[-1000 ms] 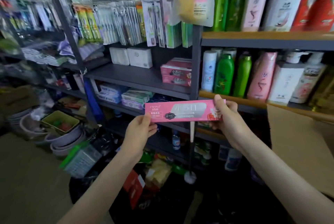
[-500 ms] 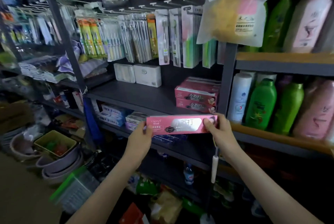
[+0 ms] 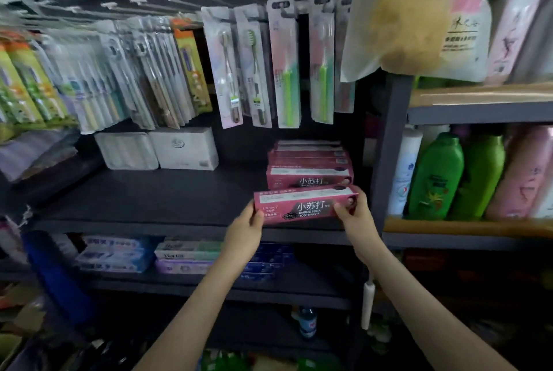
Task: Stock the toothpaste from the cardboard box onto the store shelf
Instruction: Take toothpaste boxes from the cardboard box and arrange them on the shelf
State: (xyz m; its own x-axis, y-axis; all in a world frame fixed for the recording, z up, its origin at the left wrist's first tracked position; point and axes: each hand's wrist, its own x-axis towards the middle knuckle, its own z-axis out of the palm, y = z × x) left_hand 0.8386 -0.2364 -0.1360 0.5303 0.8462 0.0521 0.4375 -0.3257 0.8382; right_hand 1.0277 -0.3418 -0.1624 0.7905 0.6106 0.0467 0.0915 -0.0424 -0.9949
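Both hands are holding one pink baking soda toothpaste box (image 3: 305, 204) level over the dark shelf's (image 3: 149, 200) front edge, just before the stack of matching boxes (image 3: 309, 167). Left hand (image 3: 244, 233) is pinching the left end, thumb on the printed face. Right hand (image 3: 356, 218) is gripping the right end, fingers (image 3: 362, 196) curling round it. Whether the box is touching the shelf: cannot tell.

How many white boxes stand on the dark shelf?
2: the left white box and the right white box, side by side at the back of the dark shelf. None appears hidden.
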